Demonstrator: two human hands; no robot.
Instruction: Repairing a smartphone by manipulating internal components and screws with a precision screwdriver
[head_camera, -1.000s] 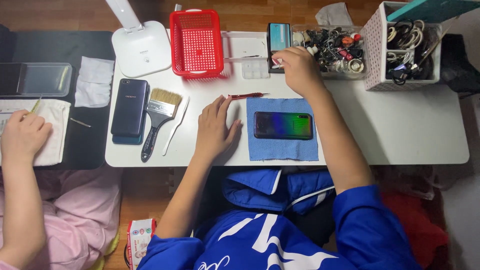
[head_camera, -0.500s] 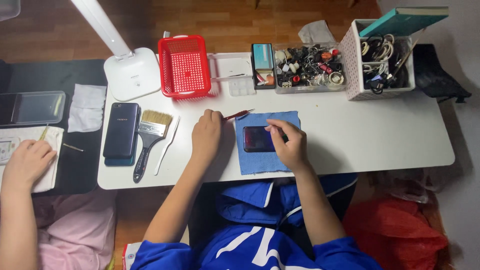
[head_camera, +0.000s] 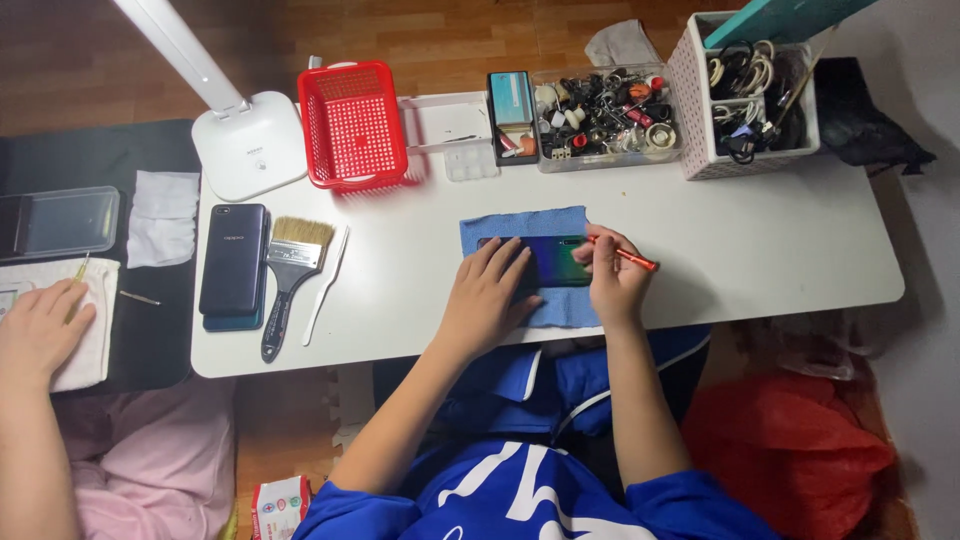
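A dark phone with a blue-green shimmering back (head_camera: 553, 262) lies on a blue cloth (head_camera: 522, 226) on the white table (head_camera: 760, 240). My left hand (head_camera: 487, 298) rests flat on the phone's left part and presses it down. My right hand (head_camera: 612, 282) holds a thin red screwdriver (head_camera: 628, 256), whose tip sits at the phone's right end.
Left of the cloth lie a white pry tool (head_camera: 325, 285), a paintbrush (head_camera: 286, 280) and stacked dark phones (head_camera: 233, 262). At the back stand a white lamp base (head_camera: 250, 145), a red basket (head_camera: 352, 124), a parts tray (head_camera: 607, 116) and a cable box (head_camera: 748, 95). Another person's hand (head_camera: 40, 328) works at far left.
My right hand came back from the parts tray to the phone and now holds the red screwdriver, which earlier lay beside the cloth. My left hand moved onto the phone.
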